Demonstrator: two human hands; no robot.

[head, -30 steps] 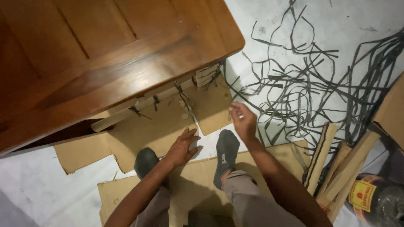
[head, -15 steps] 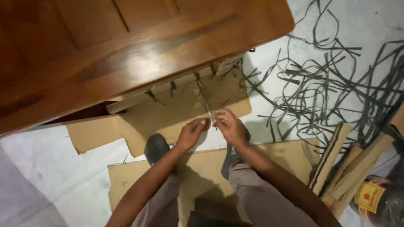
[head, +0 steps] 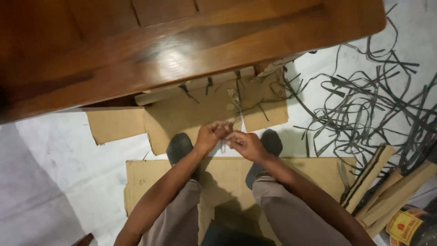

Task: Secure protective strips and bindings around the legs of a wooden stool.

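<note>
My left hand (head: 210,135) and my right hand (head: 245,145) meet in front of me, above my dark shoes (head: 180,148). Both pinch a thin pale strip (head: 238,108) that runs up toward a light wooden slat (head: 195,85) under the edge of the brown wooden tabletop (head: 182,41). Short dark strips hang tied along that slat. The fingertips hide the strip's lower end.
Flattened cardboard sheets (head: 136,123) lie on the pale floor under my feet and the table. A tangle of dark strips (head: 378,105) spreads to the right. Wooden boards (head: 391,187) and a can with a red-yellow label (head: 409,225) sit at lower right.
My right hand came in from the right to meet the left at the strip. The view shifted, so the tabletop now fills more of the frame.
</note>
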